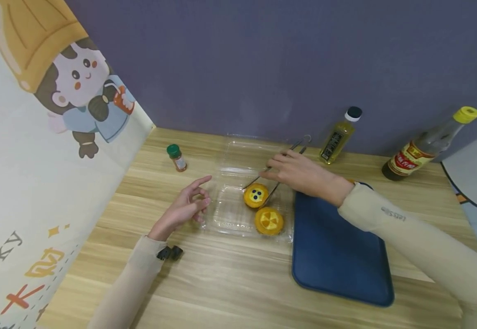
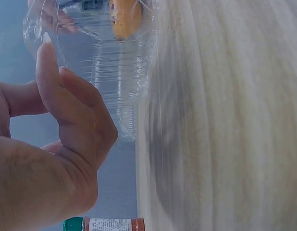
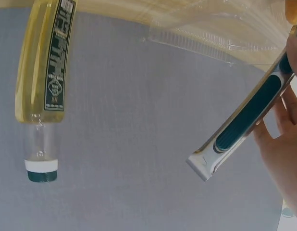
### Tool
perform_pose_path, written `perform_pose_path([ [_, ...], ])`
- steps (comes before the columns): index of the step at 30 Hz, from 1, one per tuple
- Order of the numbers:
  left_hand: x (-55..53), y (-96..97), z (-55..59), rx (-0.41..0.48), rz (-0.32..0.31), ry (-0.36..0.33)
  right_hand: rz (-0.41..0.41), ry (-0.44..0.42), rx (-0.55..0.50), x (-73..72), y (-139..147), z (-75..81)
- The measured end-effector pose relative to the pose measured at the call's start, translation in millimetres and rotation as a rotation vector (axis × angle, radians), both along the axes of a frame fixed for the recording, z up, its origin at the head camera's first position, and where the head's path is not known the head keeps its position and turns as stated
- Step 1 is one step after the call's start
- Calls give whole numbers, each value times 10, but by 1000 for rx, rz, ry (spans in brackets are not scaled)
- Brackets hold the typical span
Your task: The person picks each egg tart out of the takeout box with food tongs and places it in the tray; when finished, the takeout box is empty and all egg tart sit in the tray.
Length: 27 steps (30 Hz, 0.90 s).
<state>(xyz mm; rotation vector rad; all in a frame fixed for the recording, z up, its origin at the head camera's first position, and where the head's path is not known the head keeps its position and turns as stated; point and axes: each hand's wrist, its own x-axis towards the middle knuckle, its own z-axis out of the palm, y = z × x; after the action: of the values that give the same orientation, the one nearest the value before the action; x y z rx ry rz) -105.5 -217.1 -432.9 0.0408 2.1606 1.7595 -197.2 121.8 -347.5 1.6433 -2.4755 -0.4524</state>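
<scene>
Tongs are held by the right hand astride the far tart in the clear container; the left hand is half-unfurled, empty. Gentle, level pressure should be applied.

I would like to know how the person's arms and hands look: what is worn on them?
The left sleeve and right sleeve are long and cream-beige. Small dark lettering, hard to read, marks the right one. A small black device sits at the left cuff. The left hand and right hand show no gloves.
</scene>
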Motion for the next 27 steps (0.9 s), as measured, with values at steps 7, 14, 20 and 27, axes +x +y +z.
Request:
perform_pose_path([
  [7, -13, 16, -11, 13, -7, 6, 3, 13, 50, 11, -10, 39],
  [14, -9, 15, -18, 11, -8, 5, -3, 16, 18, 65, 67, -4],
  [20, -11, -6, -20, 8, -12, 7, -13, 38, -46, 122, 161, -68],
  [27, -4, 7, -7, 2, 0, 1, -28, 62, -99, 201, 246, -92],
])
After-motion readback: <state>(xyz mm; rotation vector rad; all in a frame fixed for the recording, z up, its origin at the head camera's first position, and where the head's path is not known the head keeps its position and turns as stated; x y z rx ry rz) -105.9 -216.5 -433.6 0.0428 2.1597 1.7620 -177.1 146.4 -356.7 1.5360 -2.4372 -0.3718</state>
